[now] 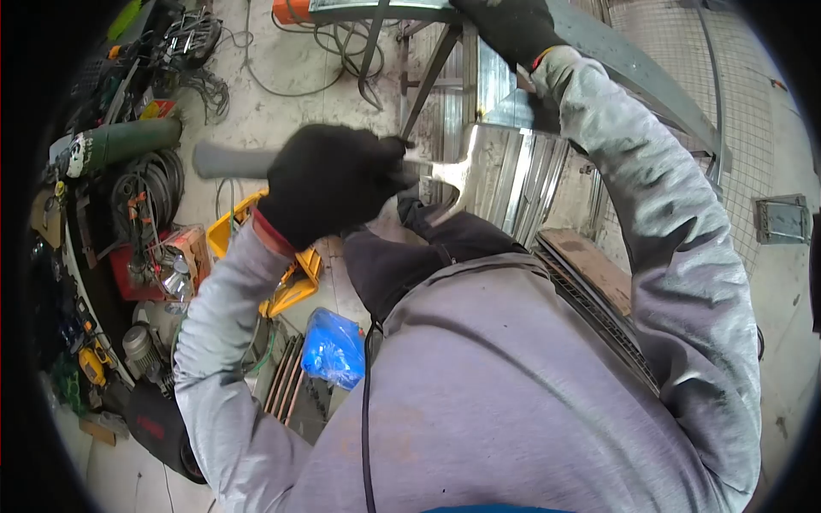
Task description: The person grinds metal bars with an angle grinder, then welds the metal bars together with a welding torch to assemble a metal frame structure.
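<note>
My left hand [329, 184], in a black glove, is closed round a claw hammer [460, 175]. Its grey handle points left and is slightly blurred, while the shiny metal head lies to the right of my fist. At the top of the view my right hand [510, 30], also black-gloved, is closed on the edge of a grey metal frame [607, 56]; the upper edge of the picture comes close to its fingers. Sheets and strips of bright metal [513, 184] lie below the frame, beyond my legs.
A yellow plastic piece [295, 282] and a blue plastic-wrapped bundle [333, 349] lie on the floor to my left. Farther left are a green gas cylinder [128, 145], coiled hoses [158, 192] and tools. Loose cable [321, 81] crosses the floor ahead. Flat boards [590, 265] lie at my right.
</note>
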`<action>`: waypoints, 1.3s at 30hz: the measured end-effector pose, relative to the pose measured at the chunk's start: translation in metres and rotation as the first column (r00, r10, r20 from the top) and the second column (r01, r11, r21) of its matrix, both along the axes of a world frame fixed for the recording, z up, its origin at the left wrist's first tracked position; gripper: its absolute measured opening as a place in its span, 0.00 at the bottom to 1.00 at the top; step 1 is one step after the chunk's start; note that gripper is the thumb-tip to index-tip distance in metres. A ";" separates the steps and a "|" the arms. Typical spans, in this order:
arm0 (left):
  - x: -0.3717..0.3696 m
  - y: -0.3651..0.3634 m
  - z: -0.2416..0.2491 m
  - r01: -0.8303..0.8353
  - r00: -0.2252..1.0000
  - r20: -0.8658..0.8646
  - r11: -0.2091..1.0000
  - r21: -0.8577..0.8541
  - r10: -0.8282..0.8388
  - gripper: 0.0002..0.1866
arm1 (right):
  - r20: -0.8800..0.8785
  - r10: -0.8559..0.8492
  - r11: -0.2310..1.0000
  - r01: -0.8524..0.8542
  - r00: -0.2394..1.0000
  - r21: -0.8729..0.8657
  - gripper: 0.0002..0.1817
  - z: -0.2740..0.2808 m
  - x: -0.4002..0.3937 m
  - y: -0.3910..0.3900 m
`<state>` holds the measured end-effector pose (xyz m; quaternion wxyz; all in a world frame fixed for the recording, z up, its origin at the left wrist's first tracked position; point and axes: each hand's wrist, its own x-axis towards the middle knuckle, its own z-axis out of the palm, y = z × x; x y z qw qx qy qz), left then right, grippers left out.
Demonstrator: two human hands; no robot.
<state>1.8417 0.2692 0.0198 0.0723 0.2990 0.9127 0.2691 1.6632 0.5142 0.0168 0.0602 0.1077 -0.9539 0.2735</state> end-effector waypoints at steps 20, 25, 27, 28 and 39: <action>0.020 0.028 0.015 -0.024 0.998 0.057 0.996 0.086 0.019 0.15 | -0.014 0.036 0.999 -0.037 0.999 -0.038 0.42 -0.003 0.000 0.004; 0.021 0.033 0.007 -0.121 0.992 0.044 0.988 0.094 0.117 0.16 | -0.095 0.015 1.000 -0.017 0.995 -0.012 0.41 -0.008 -0.003 0.003; 0.032 0.033 0.012 -0.110 0.990 0.098 0.989 0.101 0.100 0.16 | -0.073 0.016 1.000 -0.017 0.997 -0.013 0.41 -0.008 -0.002 0.003; 0.037 0.035 0.017 -0.096 0.987 0.141 0.987 0.127 0.078 0.16 | -0.061 0.014 1.000 -0.014 0.998 0.002 0.41 -0.004 -0.002 0.003; 0.166 0.047 -0.061 -0.721 0.561 0.639 0.690 0.064 0.526 0.16 | -0.076 -0.008 1.000 0.008 0.997 0.003 0.40 -0.007 -0.005 0.007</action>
